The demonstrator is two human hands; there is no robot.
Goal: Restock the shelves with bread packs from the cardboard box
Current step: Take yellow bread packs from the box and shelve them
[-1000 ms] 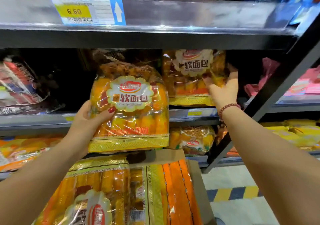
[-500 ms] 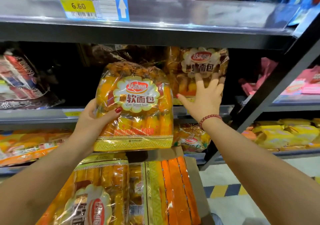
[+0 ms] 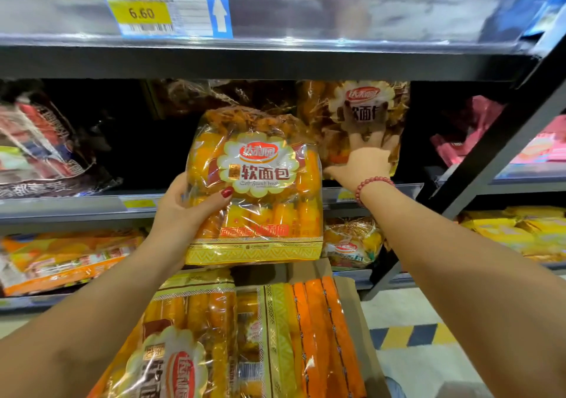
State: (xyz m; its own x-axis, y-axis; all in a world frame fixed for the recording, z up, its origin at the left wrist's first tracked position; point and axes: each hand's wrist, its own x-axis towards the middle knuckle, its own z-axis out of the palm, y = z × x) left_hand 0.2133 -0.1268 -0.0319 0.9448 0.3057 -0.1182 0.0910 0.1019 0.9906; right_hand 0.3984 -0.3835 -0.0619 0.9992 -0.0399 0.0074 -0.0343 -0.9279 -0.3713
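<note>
My left hand (image 3: 183, 210) grips an orange-yellow bread pack (image 3: 260, 189) by its left edge and holds it upright in front of the middle shelf (image 3: 76, 206). My right hand (image 3: 363, 152) presses with straight, spread fingers against a second bread pack (image 3: 330, 112) that stands on that shelf to the right. The cardboard box (image 3: 358, 311) sits below, between my arms, with several more bread packs (image 3: 196, 336) lying in it.
A dark gap lies on the middle shelf left of the held pack, with red-and-white packs (image 3: 36, 149) at the far left. The upper shelf's edge carries a 6.60 price tag (image 3: 147, 11). A slanted black upright (image 3: 490, 140) borders the right side. More packs fill the lower shelf (image 3: 61, 259).
My right hand has pushed the standing pack deeper into the shelf, its fingers now in shadow. The pack in my left hand has risen slightly toward the shelf.
</note>
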